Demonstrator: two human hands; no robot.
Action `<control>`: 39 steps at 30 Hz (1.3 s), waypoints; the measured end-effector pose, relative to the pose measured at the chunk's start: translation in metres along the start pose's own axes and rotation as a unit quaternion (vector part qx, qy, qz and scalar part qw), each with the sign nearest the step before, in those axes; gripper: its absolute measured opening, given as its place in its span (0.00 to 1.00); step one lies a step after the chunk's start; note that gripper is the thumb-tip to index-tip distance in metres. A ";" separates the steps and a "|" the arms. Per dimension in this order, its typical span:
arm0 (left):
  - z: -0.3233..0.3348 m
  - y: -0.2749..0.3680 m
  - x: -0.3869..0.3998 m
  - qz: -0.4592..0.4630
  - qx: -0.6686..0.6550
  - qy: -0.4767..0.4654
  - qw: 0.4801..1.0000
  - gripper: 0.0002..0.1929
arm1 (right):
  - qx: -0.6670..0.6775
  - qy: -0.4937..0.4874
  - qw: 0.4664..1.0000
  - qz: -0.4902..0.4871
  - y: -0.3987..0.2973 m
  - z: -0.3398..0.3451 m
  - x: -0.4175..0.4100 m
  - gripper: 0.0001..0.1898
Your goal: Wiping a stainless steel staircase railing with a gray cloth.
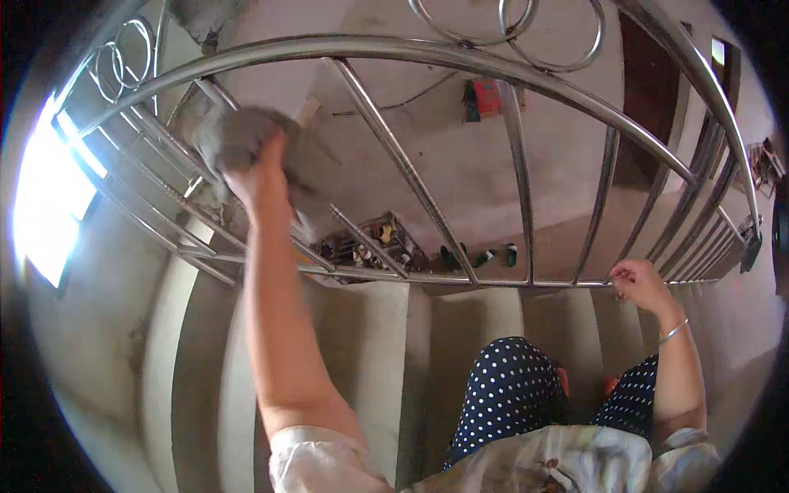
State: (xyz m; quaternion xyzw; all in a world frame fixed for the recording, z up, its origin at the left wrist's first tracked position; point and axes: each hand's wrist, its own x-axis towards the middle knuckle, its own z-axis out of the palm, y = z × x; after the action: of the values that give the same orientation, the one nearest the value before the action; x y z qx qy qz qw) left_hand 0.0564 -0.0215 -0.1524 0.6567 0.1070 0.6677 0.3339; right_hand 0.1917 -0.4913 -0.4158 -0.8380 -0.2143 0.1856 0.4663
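My left hand (259, 166) reaches far out to the stair railing and is shut on a grey cloth (237, 135), which is blurred. The cloth lies against an upright metal bar under the curved top handrail (394, 49). Whether it wraps around the bar cannot be made out. My right hand (641, 286), with a bangle on the wrist, is held near the railing's bottom rail (502, 282) at the right. Its fingers are curled loosely, and nothing can be seen in them.
Concrete stair steps (370, 345) run beneath me along the railing. Beyond the bars, on the floor below, are a shoe rack (394, 237), several dark slippers (486, 257) and a red object (487, 97) by the wall. A bright window (52, 197) is at the left.
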 end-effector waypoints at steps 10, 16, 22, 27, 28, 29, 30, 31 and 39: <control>-0.069 -0.137 -0.244 -0.147 0.088 -0.177 0.969 0.27 | -0.004 -0.044 0.999 -0.026 -0.015 0.008 -0.002 0.07; -0.095 -0.052 -0.092 -0.210 -0.111 -0.001 0.971 0.22 | -0.060 -0.004 0.998 -0.025 0.009 0.001 -0.004 0.07; -0.097 0.036 0.115 0.031 0.156 0.017 0.987 0.23 | -0.086 -0.005 0.996 -0.013 0.031 0.003 0.003 0.07; -0.070 0.048 0.157 -0.139 0.111 -0.047 0.983 0.29 | -0.133 -0.018 0.990 -0.046 0.028 0.011 0.009 0.08; -0.069 0.032 0.154 -0.149 0.081 -0.008 0.985 0.29 | -0.136 -0.019 0.990 -0.037 0.021 0.011 0.006 0.08; -0.069 0.017 0.148 -0.160 0.053 0.032 0.985 0.29 | -0.123 -0.018 0.992 -0.032 0.011 0.012 0.003 0.08; -0.082 -0.006 0.143 -0.143 0.050 0.024 0.988 0.29 | -0.106 -0.019 0.994 -0.035 0.001 0.013 0.004 0.08; -0.098 -0.032 0.132 -0.127 0.046 0.015 0.991 0.29 | -0.106 -0.023 0.994 -0.031 -0.005 0.015 0.003 0.08; -0.140 -0.153 -0.136 -0.098 0.188 -0.090 0.973 0.22 | -0.077 -0.048 0.995 -0.052 -0.018 0.018 -0.001 0.08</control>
State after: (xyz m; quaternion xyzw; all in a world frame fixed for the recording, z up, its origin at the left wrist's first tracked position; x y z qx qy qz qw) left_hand -0.0419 0.0552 -0.3670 0.7517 0.2633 0.5377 0.2767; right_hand 0.1786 -0.4704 -0.4097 -0.8494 -0.2932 0.1837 0.3986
